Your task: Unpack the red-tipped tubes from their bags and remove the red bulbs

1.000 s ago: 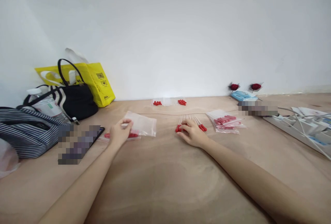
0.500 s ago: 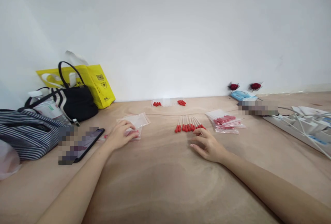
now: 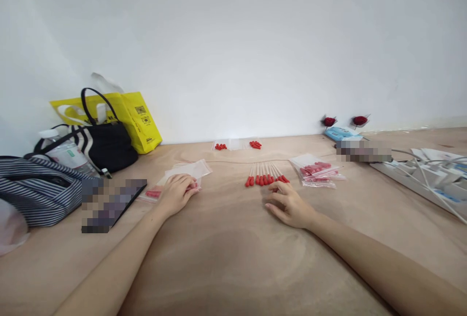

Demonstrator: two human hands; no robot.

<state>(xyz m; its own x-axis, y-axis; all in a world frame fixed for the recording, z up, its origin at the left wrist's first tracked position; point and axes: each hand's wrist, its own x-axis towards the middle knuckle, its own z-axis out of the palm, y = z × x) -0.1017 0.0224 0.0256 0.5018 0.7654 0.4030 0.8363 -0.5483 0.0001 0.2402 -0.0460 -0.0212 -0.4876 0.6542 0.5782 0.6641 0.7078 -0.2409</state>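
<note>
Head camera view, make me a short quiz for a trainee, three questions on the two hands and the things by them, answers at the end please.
1. Multiple choice: what is the right hand nearest to?
A) water bottle
B) fanned red-tipped sticks
C) red flowers
2. True or false: the fanned sticks lie with their red ends pointing away from the person.
3. Fill in the gap: the left hand is over a pile of see-through ____.

Key: 1. B. 2. False; the red ends point toward the person. 3. Bags.
</note>
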